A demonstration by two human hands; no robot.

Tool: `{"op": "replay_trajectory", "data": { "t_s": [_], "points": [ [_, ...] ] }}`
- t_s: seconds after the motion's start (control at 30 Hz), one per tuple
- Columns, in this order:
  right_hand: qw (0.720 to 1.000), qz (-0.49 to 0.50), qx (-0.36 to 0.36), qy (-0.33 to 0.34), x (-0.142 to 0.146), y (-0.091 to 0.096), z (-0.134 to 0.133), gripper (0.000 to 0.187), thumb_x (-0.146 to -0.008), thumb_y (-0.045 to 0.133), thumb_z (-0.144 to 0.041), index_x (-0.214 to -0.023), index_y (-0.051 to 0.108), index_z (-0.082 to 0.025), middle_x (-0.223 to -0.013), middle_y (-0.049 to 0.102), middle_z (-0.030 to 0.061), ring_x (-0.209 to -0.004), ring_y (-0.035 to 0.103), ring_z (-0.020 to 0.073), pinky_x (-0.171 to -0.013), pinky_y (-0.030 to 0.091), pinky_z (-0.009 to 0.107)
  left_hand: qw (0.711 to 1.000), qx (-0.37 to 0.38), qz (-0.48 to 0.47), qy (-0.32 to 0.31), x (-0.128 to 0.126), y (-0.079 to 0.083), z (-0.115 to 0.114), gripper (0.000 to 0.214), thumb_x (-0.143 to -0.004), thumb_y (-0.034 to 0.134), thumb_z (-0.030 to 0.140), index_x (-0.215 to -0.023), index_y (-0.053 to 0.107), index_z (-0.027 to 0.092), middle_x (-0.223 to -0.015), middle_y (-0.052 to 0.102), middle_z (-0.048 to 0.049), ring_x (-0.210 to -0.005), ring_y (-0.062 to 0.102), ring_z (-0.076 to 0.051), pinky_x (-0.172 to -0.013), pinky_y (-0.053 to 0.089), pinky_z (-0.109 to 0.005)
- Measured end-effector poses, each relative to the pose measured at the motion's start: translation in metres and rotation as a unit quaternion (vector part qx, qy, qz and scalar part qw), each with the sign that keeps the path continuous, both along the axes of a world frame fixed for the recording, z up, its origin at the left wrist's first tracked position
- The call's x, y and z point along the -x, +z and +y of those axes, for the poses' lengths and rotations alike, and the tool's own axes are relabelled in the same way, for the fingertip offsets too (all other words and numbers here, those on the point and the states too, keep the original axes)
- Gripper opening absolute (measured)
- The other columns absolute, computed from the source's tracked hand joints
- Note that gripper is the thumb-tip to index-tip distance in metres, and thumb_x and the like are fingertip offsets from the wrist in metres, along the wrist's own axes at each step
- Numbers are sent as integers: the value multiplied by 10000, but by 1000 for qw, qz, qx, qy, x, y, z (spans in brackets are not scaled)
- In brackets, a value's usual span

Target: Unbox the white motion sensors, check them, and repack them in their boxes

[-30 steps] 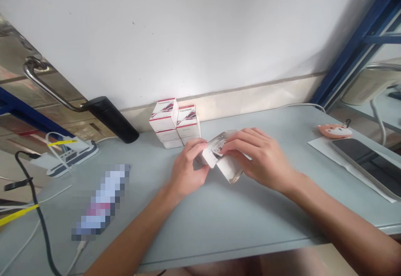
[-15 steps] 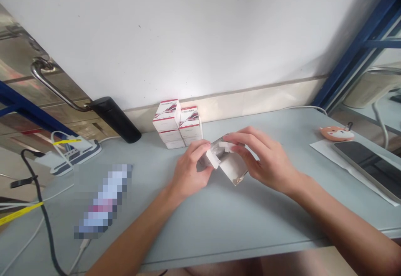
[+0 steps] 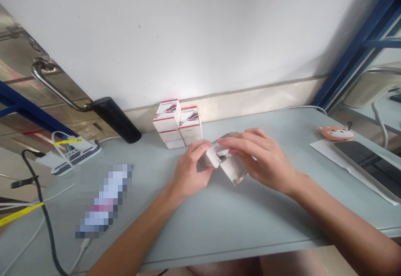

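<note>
A small cardboard box (image 3: pixel 234 168) is tilted above the table, its end unfolded and the white inside of its flaps showing. My left hand (image 3: pixel 191 169) is closed around the box's left side. Over the opening, my right hand (image 3: pixel 265 159) has its fingers and thumb closed on the box near a flap. Those fingers cover part of the opening, and I cannot make out what lies inside. Behind my left hand, a stack of white and red boxes (image 3: pixel 191 132) stands by the wall.
On the left are a black bottle (image 3: pixel 115 119), a power strip (image 3: pixel 95 152) with cables and a blurred-out phone (image 3: pixel 105 200). At right, a dark phone-like slab (image 3: pixel 369 167) lies on white paper (image 3: pixel 326 152), beside an orange animal-face case (image 3: pixel 336 133). The grey table (image 3: pixel 238 221) ends at a front edge.
My right hand's fingers have shifted slightly left and further over the box opening, pressing the flap. My left hand and the box have hardly moved.
</note>
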State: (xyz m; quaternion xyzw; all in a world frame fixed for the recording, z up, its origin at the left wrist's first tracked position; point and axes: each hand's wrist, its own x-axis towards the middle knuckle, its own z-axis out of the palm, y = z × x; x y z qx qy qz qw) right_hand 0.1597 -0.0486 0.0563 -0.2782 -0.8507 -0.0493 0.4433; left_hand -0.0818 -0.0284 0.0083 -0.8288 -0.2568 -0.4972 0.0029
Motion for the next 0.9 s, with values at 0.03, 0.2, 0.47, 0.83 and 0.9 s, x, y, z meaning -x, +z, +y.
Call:
{"op": "replay_trajectory", "data": {
  "t_s": [0.03,0.2,0.47,0.83,0.9],
  "points": [
    [1000,-7,-1,2,0,0,0,582,-950,484,45,-1406,563,-308,-1151,766,14,-914,694,166,-870,467,341,1000,-1,0,0,0,0,0,755,-832,739,41,-1464,417,300,-1278,662,-110,-1172,692,-260,-934,613,-433],
    [1000,-5,-1,-3,-1,0,0,623,-937,445,85,-1416,544,-301,-1216,756,20,-968,696,154,-877,466,330,1000,1,2,5,-1,1,0,756,-851,741,75,-1476,403,336,-1270,667,-97,-1157,699,-260,-927,620,-440],
    [999,-41,29,7,-4,6,-1,455,-988,511,-51,-1364,589,-296,-1154,770,28,-1089,705,210,-929,455,390,1000,2,2,-7,0,1,-1,796,-831,741,37,-1488,405,335,-1280,656,-101,-1138,705,-258,-939,618,-435],
    [997,-55,41,-20,-7,7,3,294,-1015,606,-124,-1218,682,-323,-1120,774,-6,-1113,651,222,-908,434,395,1000,10,12,-6,-1,-1,-2,819,-831,751,39,-1485,391,377,-1281,671,-86,-1141,716,-263,-919,628,-435],
    [997,-50,46,-22,-7,6,3,260,-1024,601,-130,-1194,683,-308,-1123,772,-2,-1134,640,224,-915,434,397,1000,10,7,-12,-1,-2,-1,806,-830,752,39,-1482,402,360,-1283,670,-94,-1146,712,-264,-926,623,-435]
  ]
}}
